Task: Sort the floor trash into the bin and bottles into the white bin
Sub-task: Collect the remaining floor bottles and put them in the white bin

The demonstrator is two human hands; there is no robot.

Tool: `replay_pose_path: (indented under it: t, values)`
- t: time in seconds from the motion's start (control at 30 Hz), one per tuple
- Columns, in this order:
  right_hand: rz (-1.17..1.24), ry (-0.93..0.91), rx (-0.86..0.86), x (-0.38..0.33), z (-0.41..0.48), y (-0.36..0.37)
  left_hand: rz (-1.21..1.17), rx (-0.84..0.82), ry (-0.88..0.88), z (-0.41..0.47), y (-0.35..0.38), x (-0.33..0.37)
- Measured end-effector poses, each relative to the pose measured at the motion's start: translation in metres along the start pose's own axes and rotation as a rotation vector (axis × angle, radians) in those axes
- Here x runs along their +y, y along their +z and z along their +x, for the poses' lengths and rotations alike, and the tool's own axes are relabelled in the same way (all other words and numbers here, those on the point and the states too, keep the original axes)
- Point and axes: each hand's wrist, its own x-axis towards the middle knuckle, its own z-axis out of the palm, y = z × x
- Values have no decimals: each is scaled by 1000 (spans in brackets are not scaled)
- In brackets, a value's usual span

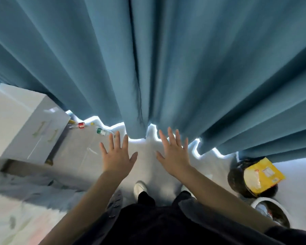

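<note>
Bottles lay on the floor (88, 156) at centre left of the frame: a green bottle (102, 131) on its side, just above the left fingertips in the picture, and a red bottle (81, 125) further left, near the curtain (166, 68) hem. A small yellow item (71, 121), too blurred to identify, sat beside the red bottle. At the right edge stood a dark bin (235, 175) with a yellow bag (261, 174) sticking out of its mouth. Just below it was the white bin (265, 199), its contents unclear.

Both hands hovered at centre frame, holding nothing: the left hand (117, 157) and right hand (174, 153) were palm down, fingers straight and spread wide. A white shoe (140, 187) showed between the forearms. The blue curtain filled the upper frame, a white cabinet (25, 124) stood at left, and a bed (25, 191) lay at lower left.
</note>
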Motion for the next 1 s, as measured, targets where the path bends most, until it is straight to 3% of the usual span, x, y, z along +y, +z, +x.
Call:
replay_pose_path:
  t: [0.4,1.0]
  values:
    - [-74,-281,-135,-136,117,22,-36,-7,-286,40,-9,-136]
    - [-278,-522,-338,-323,348,37,-140,-143,-449,196,-7,-323]
